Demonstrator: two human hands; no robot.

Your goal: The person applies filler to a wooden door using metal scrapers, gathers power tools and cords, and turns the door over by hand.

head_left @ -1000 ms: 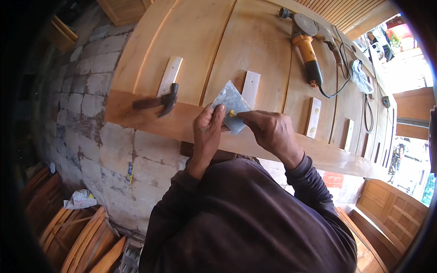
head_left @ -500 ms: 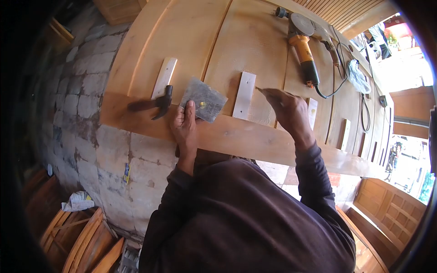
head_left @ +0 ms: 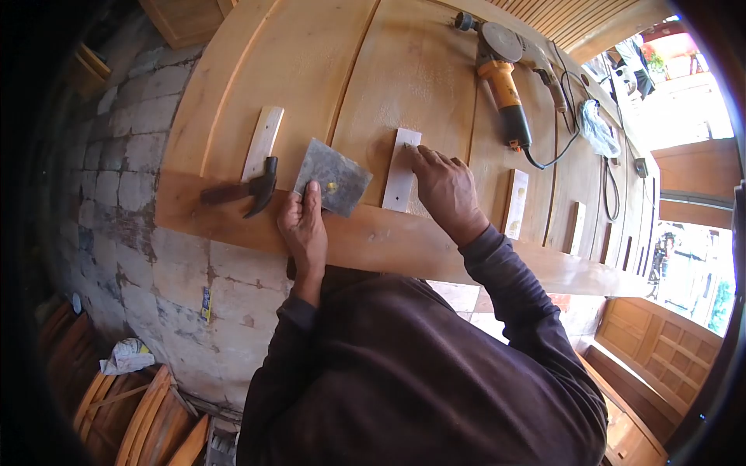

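A flat grey square plate [head_left: 332, 169] bearing a small yellowish dab of paste is held in my left hand [head_left: 303, 229], thumb on top. My right hand [head_left: 449, 190] pinches a small thin piece [head_left: 409, 147], mostly hidden by the fingers. Its tip meets the upper end of a pale wooden strip [head_left: 399, 175], which has a dark hole lower down. Left of the plate, a claw hammer [head_left: 263, 189] lies with its head against another pale strip [head_left: 263, 144].
An angle grinder [head_left: 505, 93] with a looping black cord lies on the large wooden panel [head_left: 423, 70]. Near it are a second power tool [head_left: 550, 81] and a clear plastic bag [head_left: 598, 128]. More strips [head_left: 516, 203] stand to the right. Curved wooden parts [head_left: 144, 415] are at lower left.
My right hand has moved left and down onto the end of the wooden strip. My left hand still holds the plate; the whole view has shifted slightly.
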